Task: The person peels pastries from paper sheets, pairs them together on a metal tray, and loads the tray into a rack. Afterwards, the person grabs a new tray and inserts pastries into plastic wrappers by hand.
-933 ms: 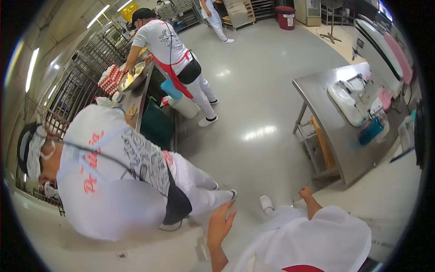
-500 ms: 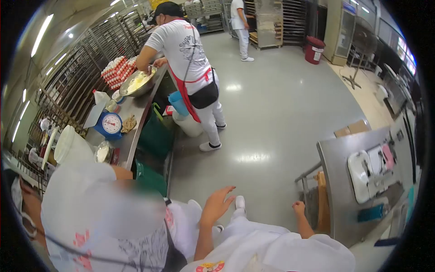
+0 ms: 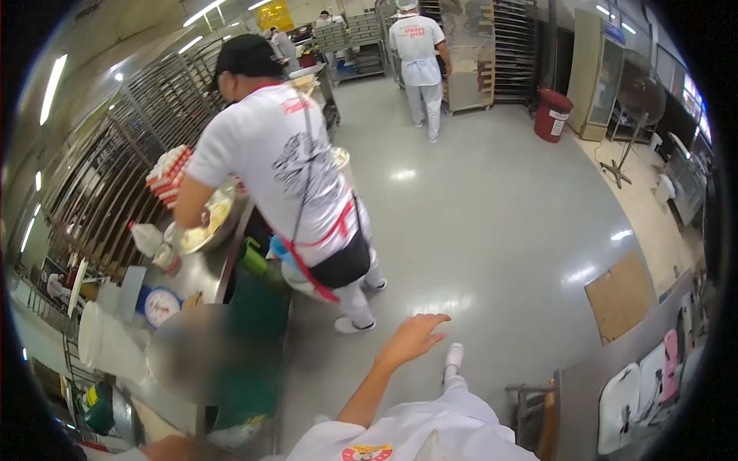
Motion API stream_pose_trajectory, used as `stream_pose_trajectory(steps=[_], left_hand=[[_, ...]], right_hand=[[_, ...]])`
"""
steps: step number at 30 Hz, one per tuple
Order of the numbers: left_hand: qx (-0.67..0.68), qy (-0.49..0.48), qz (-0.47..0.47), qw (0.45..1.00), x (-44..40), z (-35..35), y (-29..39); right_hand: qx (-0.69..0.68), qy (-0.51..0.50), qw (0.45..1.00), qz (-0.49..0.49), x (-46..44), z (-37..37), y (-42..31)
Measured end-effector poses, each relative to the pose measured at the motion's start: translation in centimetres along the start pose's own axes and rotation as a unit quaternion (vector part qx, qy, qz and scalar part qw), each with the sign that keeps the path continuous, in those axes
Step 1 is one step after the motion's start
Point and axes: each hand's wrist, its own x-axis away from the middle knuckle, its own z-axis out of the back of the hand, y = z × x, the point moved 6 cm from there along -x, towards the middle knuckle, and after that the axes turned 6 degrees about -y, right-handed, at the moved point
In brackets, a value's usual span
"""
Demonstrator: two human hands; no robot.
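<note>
Ahead of my white shirt, my left hand (image 3: pixel 415 338) is held out over the grey floor with its fingers stretched and nothing in them. My right hand does not show. One of my white shoes (image 3: pixel 455 355) is on the floor just beyond the left hand. To the left, a co-worker in a black cap (image 3: pixel 284 161) leans over a steel counter, with a hand in a metal bowl (image 3: pixel 211 229) of pale yellow and white stuff. A blue-framed scale (image 3: pixel 162 307) stands on the counter nearer to me.
Egg trays (image 3: pixel 169 175) are stacked by the bowl. A dark green bin (image 3: pixel 250 323) stands below the counter. At right are a steel table (image 3: pixel 580 392) and a flat cardboard piece (image 3: pixel 619 298). Farther off, another person (image 3: pixel 419 69) faces a rack near a red bin (image 3: pixel 552 115).
I have moved forward, nearer the co-worker at the bowl. The person beside me on the left has mostly left view. My right hand has gone out of view.
</note>
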Motion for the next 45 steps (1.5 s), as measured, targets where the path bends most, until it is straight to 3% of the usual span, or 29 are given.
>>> stream_pose_trajectory(steps=[4, 6, 7, 8, 10, 12, 13, 15, 18, 20, 23, 24, 26, 29, 34, 35, 37, 38, 39, 40, 41, 42, 44, 45], left_hand=[[-0.059, -0.042, 0.022, 0.997, -12.2, 3.6, -2.5], [-0.029, -0.014, 0.005, 0.999, -17.0, 6.6, -4.3], [0.020, 0.015, -0.008, 1.000, -18.4, 7.4, -5.0], [0.025, 0.021, 0.000, 0.999, -19.7, 8.1, -6.6], [0.006, 0.014, 0.053, 0.999, -22.8, 10.5, -11.4], [-0.001, 0.021, 0.106, 0.994, -25.7, 13.0, -15.9], [-0.006, 0.013, 0.154, 0.988, -27.4, 13.2, -18.3], [-0.001, 0.017, 0.150, 0.988, -30.1, 15.1, -21.8], [0.008, 0.028, 0.132, 0.991, -36.6, 19.9, -28.2], [0.027, 0.049, 0.121, 0.991, -41.0, 23.3, -31.2], [-0.013, 0.064, 0.184, 0.981, -46.2, 29.9, -34.7], [-0.019, 0.074, 0.171, 0.982, -47.9, 32.1, -34.8], [-0.029, 0.084, 0.158, 0.983, -51.0, 36.1, -36.3], [0.062, 0.138, 0.110, 0.982, -56.2, 41.3, -40.4], [0.046, 0.187, 0.230, 0.954, -62.4, 48.3, -50.1], [0.033, 0.197, 0.239, 0.950, -63.0, 50.7, -51.2], [0.080, 0.329, 0.206, 0.918, -62.4, 55.3, -53.3], [0.079, 0.348, 0.225, 0.907, -61.7, 56.9, -55.6], [0.095, 0.434, 0.256, 0.859, -59.7, 58.3, -58.3], [0.115, 0.516, 0.285, 0.800, -57.6, 58.6, -60.4], [0.167, 0.539, 0.313, 0.764, -56.0, 59.2, -62.1], [0.219, 0.559, 0.336, 0.726, -54.5, 60.4, -63.3], [0.277, 0.611, 0.331, 0.664, -52.8, 61.4, -67.0], [0.317, 0.649, 0.299, 0.623, -52.0, 62.8, -68.9]], right_hand=[[0.037, 0.028, 0.998, 0.040, -8.9, 3.5, -9.0], [0.078, 0.080, 0.989, 0.100, -15.9, 5.4, -13.8], [0.067, 0.108, 0.985, 0.121, -19.9, 6.4, -16.2], [-0.072, 0.081, 0.992, 0.068, -23.8, 7.7, -18.9], [-0.253, 0.078, 0.960, 0.089, -31.3, 11.5, -28.0], [-0.205, 0.091, 0.959, 0.175, -28.4, 21.7, -44.0], [-0.172, 0.106, 0.955, 0.216, -31.2, 22.9, -48.1], [-0.126, 0.121, 0.950, 0.260, -34.2, 26.0, -56.4], [-0.194, 0.125, 0.916, 0.327, -37.2, 27.4, -67.9], [-0.149, 0.058, 0.922, 0.352, -39.1, 26.0, -71.8], [-0.061, 0.020, 0.951, 0.303, -40.3, 23.1, -71.0], [0.090, 0.016, 0.968, 0.235, -42.0, 21.6, -69.7], [0.162, -0.028, 0.972, 0.168, -42.5, 20.4, -70.6], [0.187, -0.060, 0.971, 0.139, -44.7, 20.2, -76.9], [0.212, -0.068, 0.959, 0.175, -52.7, 21.7, -91.1], [0.219, -0.062, 0.954, 0.195, -54.8, 22.2, -95.3], [0.258, -0.034, 0.926, 0.274, -59.5, 23.4, -105.7], [0.272, -0.002, 0.904, 0.331, -61.8, 24.3, -111.7], [0.238, 0.014, 0.892, 0.385, -64.1, 25.2, -118.9], [-0.011, -0.014, 0.916, 0.402, -66.1, 26.7, -125.8], [-0.095, -0.079, 0.907, 0.402, -68.9, 26.5, -133.5], [-0.073, -0.012, 0.873, 0.481, -70.9, 27.1, -141.7], [-0.163, -0.036, 0.823, 0.542, -68.0, 27.7, -157.5], [-0.119, -0.017, 0.793, 0.597, -63.5, 28.2, -164.9]])
